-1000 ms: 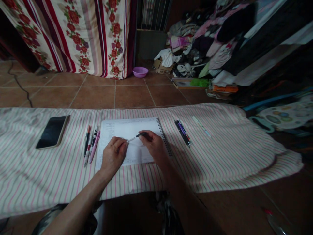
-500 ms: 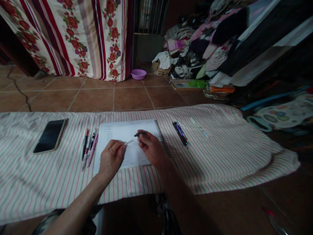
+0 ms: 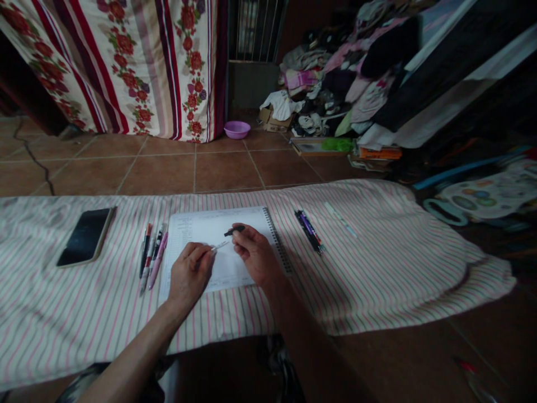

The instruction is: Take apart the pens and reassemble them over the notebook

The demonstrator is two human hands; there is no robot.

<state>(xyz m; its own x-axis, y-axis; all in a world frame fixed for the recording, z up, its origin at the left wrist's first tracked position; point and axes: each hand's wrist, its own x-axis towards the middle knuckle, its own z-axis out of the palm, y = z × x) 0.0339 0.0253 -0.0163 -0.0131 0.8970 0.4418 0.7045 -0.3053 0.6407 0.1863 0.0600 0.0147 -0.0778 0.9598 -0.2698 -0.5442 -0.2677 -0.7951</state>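
Between the thumb and fingers of my left hand (image 3: 191, 271) is a slim, pale pen barrel (image 3: 220, 245), its free end directed up and right over the page. My right hand (image 3: 254, 252) pinches a short black pen part (image 3: 234, 230) just above it, and a small gap separates the two pieces. Whether the black part is a cap or a grip I cannot tell. Both hands are over an open spiral notebook (image 3: 210, 224), whose white page has faint printed lines and a column of writing at the left.
Left of the notebook lie several pens (image 3: 158, 260) and a phone (image 3: 86, 237). On its right are dark and purple pens (image 3: 309, 231) and a pale ruler-like strip (image 3: 340, 219). A striped cloth (image 3: 398, 268) covers the low table. Beyond are a purple basin (image 3: 237, 130) and heaped clothes (image 3: 335, 84).
My right hand has shifted slightly left with the black part, nearer the pale barrel. The left hand stays almost in place, still holding the barrel.
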